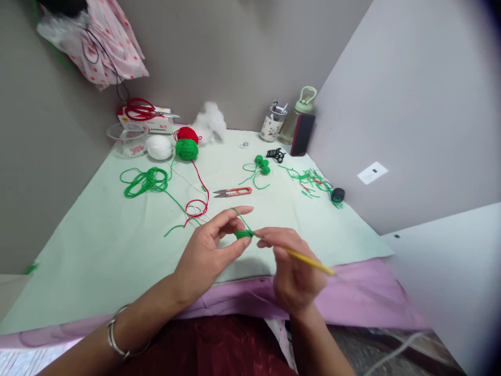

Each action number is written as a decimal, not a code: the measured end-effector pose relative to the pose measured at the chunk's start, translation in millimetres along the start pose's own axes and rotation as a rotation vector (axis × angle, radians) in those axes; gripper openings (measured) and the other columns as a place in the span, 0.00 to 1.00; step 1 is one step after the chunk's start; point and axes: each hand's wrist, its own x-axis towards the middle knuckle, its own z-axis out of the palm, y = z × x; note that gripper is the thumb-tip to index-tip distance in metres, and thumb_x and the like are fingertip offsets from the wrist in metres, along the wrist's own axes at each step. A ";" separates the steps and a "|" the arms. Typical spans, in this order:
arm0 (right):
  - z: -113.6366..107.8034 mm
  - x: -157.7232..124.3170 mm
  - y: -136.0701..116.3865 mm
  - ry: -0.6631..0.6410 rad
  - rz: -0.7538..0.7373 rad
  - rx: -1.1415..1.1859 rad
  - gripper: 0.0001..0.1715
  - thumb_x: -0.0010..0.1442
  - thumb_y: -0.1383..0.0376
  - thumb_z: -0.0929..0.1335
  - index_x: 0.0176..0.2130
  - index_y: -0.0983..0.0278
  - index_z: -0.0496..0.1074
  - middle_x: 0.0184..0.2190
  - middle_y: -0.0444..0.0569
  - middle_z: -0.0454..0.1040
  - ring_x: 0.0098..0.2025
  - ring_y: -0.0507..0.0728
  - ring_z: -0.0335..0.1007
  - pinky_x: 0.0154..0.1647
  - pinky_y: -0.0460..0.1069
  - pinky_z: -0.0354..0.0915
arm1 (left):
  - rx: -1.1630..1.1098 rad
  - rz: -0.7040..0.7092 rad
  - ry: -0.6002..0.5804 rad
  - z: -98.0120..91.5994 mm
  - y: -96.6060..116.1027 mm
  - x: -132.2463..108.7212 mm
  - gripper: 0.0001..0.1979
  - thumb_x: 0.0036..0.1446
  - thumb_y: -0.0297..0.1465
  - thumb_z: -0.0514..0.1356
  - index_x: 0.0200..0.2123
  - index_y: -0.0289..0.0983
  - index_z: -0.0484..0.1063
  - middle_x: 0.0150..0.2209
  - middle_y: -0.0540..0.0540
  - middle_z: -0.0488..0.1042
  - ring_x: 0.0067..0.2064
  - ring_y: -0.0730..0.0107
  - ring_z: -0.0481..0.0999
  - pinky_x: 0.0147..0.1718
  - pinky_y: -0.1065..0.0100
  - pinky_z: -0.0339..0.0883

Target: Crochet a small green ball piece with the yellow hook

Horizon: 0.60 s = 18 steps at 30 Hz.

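Observation:
Between the thumb and fingers of my left hand [209,248] is a small green crochet piece [243,234]. A strand of green yarn runs from it up over my raised left index finger. My right hand [295,261] grips a crochet hook [309,259] with a yellow handle, its tip at the edge of the green piece. Just beyond my hands lie orange thread snips [233,192]. Loops of loose green yarn [146,183] spread to the left, and a red yarn coil [196,208] lies nearer my left hand.
Balls of white yarn [159,148], green yarn [187,150] and red yarn [186,133] sit at the back left, near red scissors [141,109] on a box. White stuffing [211,122], green crocheted balls [262,164], a pen cup [271,128], a bottle [297,117] and yarn scraps [311,180] stand or lie further right.

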 end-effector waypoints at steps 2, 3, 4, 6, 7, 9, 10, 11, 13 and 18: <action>3.0 -5.1 3.0 -0.018 -0.164 -0.220 0.21 0.70 0.73 0.68 0.57 0.56 0.78 0.47 0.51 0.84 0.47 0.58 0.82 0.44 0.53 0.79 | -0.119 -0.055 -0.009 2.4 -1.8 0.8 0.22 0.58 0.30 0.73 0.56 0.45 0.81 0.38 0.52 0.75 0.44 0.71 0.74 0.51 0.68 0.68; 4.5 -6.9 4.4 -0.018 -0.223 -0.304 0.22 0.69 0.74 0.69 0.58 0.56 0.78 0.48 0.53 0.83 0.48 0.59 0.81 0.44 0.53 0.79 | -0.198 -0.107 -0.026 3.1 -2.3 1.4 0.23 0.58 0.31 0.74 0.57 0.45 0.81 0.38 0.52 0.76 0.44 0.71 0.75 0.50 0.69 0.69; 5.8 -7.8 5.4 -0.008 -0.254 -0.346 0.23 0.68 0.75 0.70 0.58 0.56 0.79 0.49 0.54 0.83 0.50 0.60 0.81 0.44 0.54 0.80 | -0.279 -0.169 -0.052 3.3 -2.5 2.2 0.24 0.57 0.32 0.75 0.57 0.44 0.81 0.39 0.51 0.76 0.43 0.71 0.75 0.48 0.69 0.69; 7.2 -6.3 5.9 0.040 -0.196 -0.269 0.22 0.69 0.74 0.69 0.57 0.56 0.79 0.47 0.53 0.83 0.48 0.60 0.81 0.43 0.54 0.79 | -0.419 -0.290 -0.086 2.4 -1.8 4.3 0.24 0.56 0.34 0.76 0.56 0.41 0.83 0.39 0.49 0.78 0.43 0.71 0.75 0.47 0.70 0.70; 7.3 -4.0 5.6 0.079 -0.107 -0.164 0.20 0.70 0.73 0.68 0.55 0.56 0.80 0.45 0.52 0.83 0.45 0.59 0.81 0.42 0.54 0.79 | -0.468 -0.328 -0.086 1.4 -1.1 5.5 0.23 0.55 0.34 0.76 0.54 0.40 0.84 0.39 0.48 0.77 0.42 0.72 0.74 0.47 0.70 0.70; 7.3 2.6 4.7 0.167 0.108 0.107 0.16 0.73 0.70 0.66 0.51 0.56 0.81 0.39 0.49 0.83 0.37 0.56 0.79 0.37 0.53 0.77 | -0.504 -0.339 -0.064 -0.4 0.8 7.4 0.20 0.54 0.33 0.77 0.51 0.38 0.86 0.37 0.49 0.76 0.40 0.74 0.73 0.47 0.70 0.70; 7.4 6.2 4.4 0.206 0.200 0.238 0.15 0.74 0.68 0.65 0.48 0.57 0.81 0.37 0.48 0.82 0.33 0.55 0.78 0.34 0.52 0.76 | -0.498 -0.317 -0.051 -0.9 1.8 7.9 0.19 0.54 0.33 0.76 0.50 0.39 0.86 0.37 0.49 0.75 0.40 0.74 0.72 0.46 0.71 0.70; 7.8 9.3 4.4 0.224 0.267 0.343 0.13 0.75 0.66 0.65 0.46 0.57 0.81 0.35 0.47 0.82 0.31 0.54 0.76 0.32 0.51 0.75 | -0.482 -0.294 -0.050 -0.8 2.8 8.1 0.19 0.54 0.33 0.76 0.50 0.40 0.86 0.36 0.50 0.75 0.39 0.75 0.72 0.46 0.71 0.69; 9.4 13.4 4.9 0.212 0.319 0.445 0.12 0.74 0.64 0.67 0.43 0.58 0.82 0.35 0.47 0.82 0.31 0.54 0.76 0.31 0.50 0.74 | -0.446 -0.260 -0.083 0.9 4.0 7.5 0.18 0.55 0.32 0.76 0.50 0.42 0.86 0.35 0.50 0.75 0.39 0.75 0.71 0.44 0.71 0.68; 13.6 7.7 4.5 0.141 0.222 0.246 0.14 0.73 0.69 0.68 0.48 0.55 0.82 0.40 0.48 0.84 0.36 0.55 0.78 0.35 0.51 0.76 | -0.371 -0.188 -0.044 9.8 2.3 4.5 0.19 0.55 0.31 0.76 0.51 0.45 0.86 0.35 0.51 0.76 0.40 0.73 0.72 0.47 0.70 0.67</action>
